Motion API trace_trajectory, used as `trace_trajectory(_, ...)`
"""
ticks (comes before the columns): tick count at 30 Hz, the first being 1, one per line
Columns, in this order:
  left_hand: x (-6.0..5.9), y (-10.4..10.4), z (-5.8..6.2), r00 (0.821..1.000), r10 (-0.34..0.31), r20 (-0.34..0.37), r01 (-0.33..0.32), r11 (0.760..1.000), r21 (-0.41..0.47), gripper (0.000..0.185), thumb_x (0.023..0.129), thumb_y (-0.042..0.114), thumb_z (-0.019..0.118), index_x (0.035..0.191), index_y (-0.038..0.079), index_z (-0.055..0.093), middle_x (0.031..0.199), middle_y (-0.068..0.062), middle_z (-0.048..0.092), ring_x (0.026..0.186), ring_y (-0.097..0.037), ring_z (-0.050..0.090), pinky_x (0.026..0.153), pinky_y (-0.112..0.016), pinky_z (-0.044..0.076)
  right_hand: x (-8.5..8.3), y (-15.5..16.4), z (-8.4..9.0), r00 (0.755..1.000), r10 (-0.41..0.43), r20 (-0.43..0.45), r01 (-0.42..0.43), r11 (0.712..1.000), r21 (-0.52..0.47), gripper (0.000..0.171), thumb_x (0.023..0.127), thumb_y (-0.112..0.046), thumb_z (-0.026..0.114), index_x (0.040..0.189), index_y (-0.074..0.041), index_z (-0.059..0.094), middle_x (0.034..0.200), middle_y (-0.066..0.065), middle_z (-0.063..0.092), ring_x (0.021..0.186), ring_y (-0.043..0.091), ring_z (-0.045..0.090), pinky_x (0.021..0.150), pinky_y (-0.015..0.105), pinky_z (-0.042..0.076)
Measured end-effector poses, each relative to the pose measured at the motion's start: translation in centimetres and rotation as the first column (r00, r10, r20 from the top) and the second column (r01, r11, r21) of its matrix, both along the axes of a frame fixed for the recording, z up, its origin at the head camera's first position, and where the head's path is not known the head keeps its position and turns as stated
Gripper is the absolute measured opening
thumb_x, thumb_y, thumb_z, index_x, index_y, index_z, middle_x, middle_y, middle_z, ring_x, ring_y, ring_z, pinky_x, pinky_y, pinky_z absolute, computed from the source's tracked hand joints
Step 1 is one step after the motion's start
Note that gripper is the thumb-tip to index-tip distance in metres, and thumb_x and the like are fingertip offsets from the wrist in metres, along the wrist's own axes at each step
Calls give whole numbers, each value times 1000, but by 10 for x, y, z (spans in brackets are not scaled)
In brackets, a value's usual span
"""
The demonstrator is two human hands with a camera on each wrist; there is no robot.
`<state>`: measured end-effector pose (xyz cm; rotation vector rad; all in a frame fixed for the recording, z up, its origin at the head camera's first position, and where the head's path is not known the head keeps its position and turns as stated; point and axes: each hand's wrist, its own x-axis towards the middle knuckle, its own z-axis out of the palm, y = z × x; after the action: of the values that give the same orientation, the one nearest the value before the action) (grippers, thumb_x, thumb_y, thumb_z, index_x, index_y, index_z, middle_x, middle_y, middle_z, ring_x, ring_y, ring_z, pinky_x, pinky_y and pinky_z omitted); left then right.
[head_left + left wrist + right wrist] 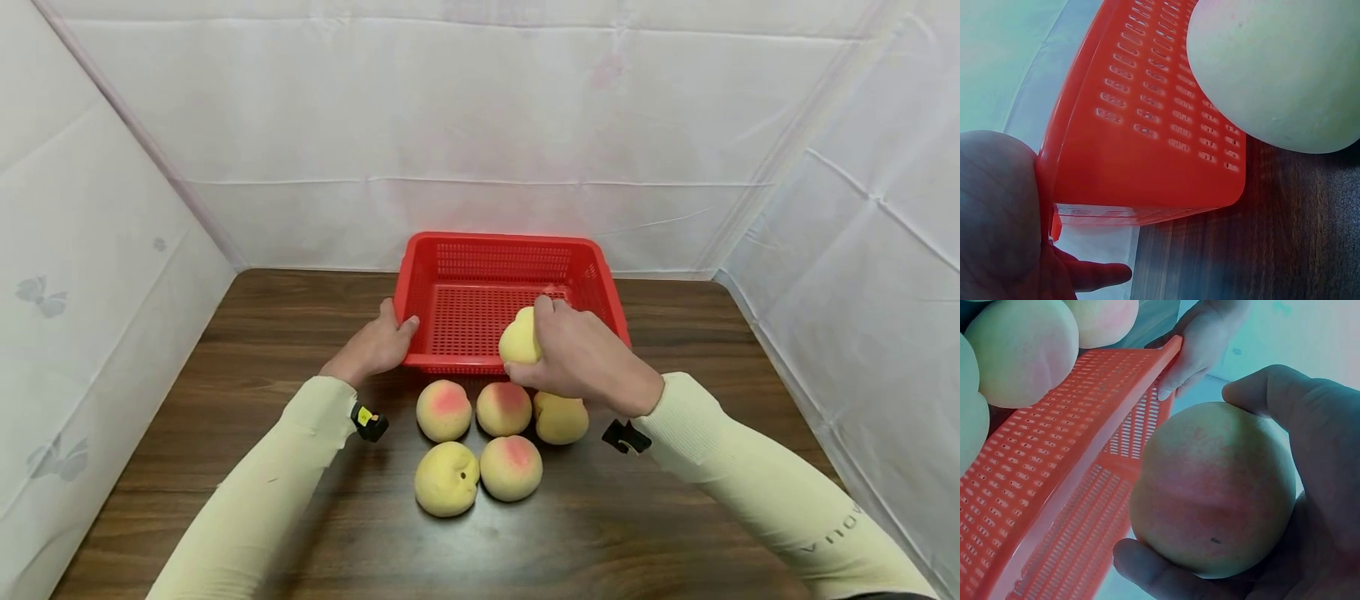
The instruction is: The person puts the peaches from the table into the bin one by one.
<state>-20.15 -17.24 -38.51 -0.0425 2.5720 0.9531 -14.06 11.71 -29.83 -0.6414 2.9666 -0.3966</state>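
Note:
My right hand (pixel 534 342) grips a pale yellow peach (pixel 514 340) just above the near rim of a red slotted plastic basket (pixel 450 254). In the right wrist view its fingers (pixel 1310 419) curl round the peach (pixel 1213 487), over the basket's floor (pixel 1079 550). My left hand (pixel 399 321) holds the basket's near left corner, thumb on the rim. The left wrist view shows that palm (pixel 997 206) against the basket's outer wall (pixel 1147 125). No fruit shows inside the basket.
Several more peaches lie on the dark wooden table (pixel 225 400) just in front of the basket, such as one with a red blush (pixel 444 410) and a yellow one (pixel 446 477). White sheeting walls in the table at the back and both sides.

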Motion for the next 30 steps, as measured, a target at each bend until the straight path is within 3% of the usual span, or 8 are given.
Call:
trace_trajectory(7,-1,1,0,1000,8,0,-8,1000,5,68,112,42,37,159,1,10,112,-17,61,96,-27,62,87,-42,47,-8,-4,-1,1000,-3,1,3,1000,-3,41,80,-41,71,94,-12,45,84,7,54,56,17,51,51,27,43)
trace_trajectory(16,0,0,-2,1000,5,-6,-5,1000,8,67,111,43,37,158,1,14,111,-17,61,94,-26,62,86,-40,47,-19,-10,-4,1000,4,-11,-3,1000,14,39,80,-42,68,93,-13,46,84,7,54,73,21,51,58,29,44)
trace_trajectory(23,0,0,-2,1000,7,-12,-6,1000,16,65,111,43,38,156,2,16,110,-17,62,92,-26,62,83,-39,47,-30,-19,-5,1000,13,-28,-12,999,43,40,82,-43,68,93,-12,46,82,7,55,69,21,53,60,31,43)
trace_trajectory(30,1,-1,-4,1000,13,-13,-13,1000,27,64,111,43,39,156,3,18,111,-16,62,92,-26,62,81,-38,47,-40,-28,-6,1000,-6,18,6,1000,19,43,82,-43,69,97,-11,46,87,8,54,59,17,53,54,29,43)
